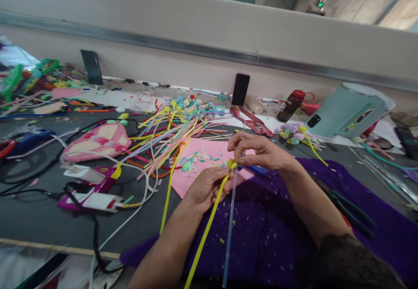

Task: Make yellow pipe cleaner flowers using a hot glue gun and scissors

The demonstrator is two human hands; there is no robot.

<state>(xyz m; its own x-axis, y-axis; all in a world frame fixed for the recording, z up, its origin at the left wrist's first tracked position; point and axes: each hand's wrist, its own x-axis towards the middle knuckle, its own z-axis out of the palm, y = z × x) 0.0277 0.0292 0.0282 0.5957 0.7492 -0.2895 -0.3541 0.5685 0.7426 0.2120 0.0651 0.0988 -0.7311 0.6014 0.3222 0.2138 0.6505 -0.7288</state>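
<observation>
The left hand (209,186) has its grip closed around a small yellow piece (232,164) and the yellow strip (209,226) that runs down from it. The right hand (257,149) pinches at the same yellow piece from the other side, its fingertips close to the left grip. A translucent stick (230,232) hangs down just beside the yellow strip, below both grips. Pink sheet (186,180) with small cut bits lies on the surface (130,228) behind the left grip, and purple cloth (257,228) spreads beneath both hands.
</observation>
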